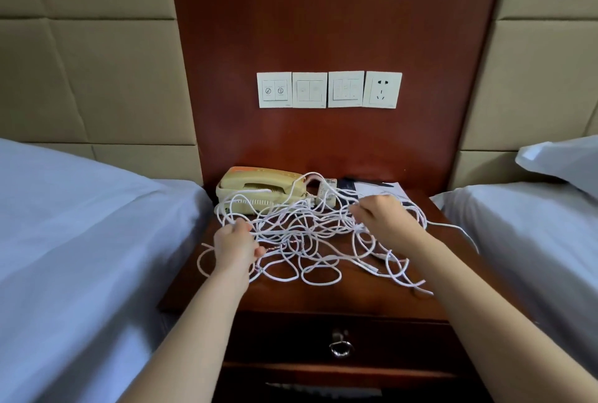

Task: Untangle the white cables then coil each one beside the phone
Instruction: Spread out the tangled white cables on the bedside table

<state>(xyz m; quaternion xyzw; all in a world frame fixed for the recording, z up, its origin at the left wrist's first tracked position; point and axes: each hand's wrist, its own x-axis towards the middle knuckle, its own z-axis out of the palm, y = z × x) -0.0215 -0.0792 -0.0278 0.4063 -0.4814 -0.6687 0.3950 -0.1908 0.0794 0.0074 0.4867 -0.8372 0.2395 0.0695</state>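
Note:
A loose tangle of white cables (307, 240) sprawls over the dark wooden nightstand (339, 295), and some loops are draped over the beige phone (255, 190) at the back left. My left hand (234, 245) grips several strands at the tangle's left side. On the right side, my right hand (382, 218) pinches strands and holds them slightly raised. One cable end (453, 227) trails off the right edge toward the bed.
Beds with white sheets flank the nightstand on both sides. Papers and a dark booklet (375, 187) lie at the back right. Wall switches and a socket (382, 90) sit above. A drawer with a ring pull (339, 346) is below the top.

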